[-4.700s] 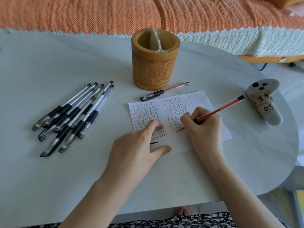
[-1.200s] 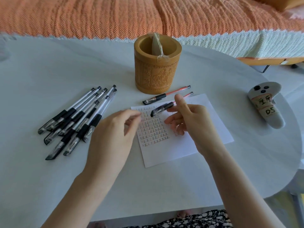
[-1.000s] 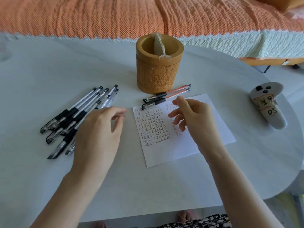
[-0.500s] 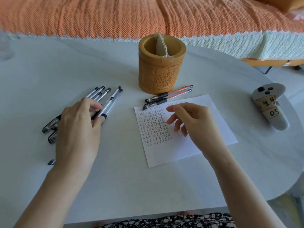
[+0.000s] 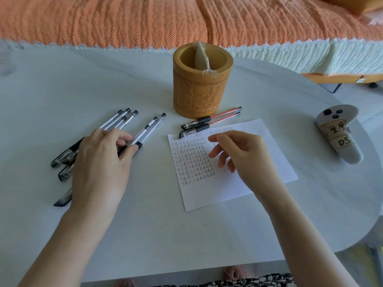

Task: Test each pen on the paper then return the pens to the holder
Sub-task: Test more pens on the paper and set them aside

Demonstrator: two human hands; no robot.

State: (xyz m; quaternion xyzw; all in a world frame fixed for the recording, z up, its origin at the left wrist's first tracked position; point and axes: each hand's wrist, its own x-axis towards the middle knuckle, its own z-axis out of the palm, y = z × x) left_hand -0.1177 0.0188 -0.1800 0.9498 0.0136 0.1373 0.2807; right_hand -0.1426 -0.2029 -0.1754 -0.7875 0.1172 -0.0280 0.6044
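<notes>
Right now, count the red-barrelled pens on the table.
2. Both red-barrelled pens lie side by side just in front of the carved wooden holder: one nearer it, the other with its capped end overlapping the white paper. None appear hidden.

Carved wooden holder (image 5: 202, 88), clear plastic pens (image 5: 149, 128), matt white paper (image 5: 267, 141).
</notes>
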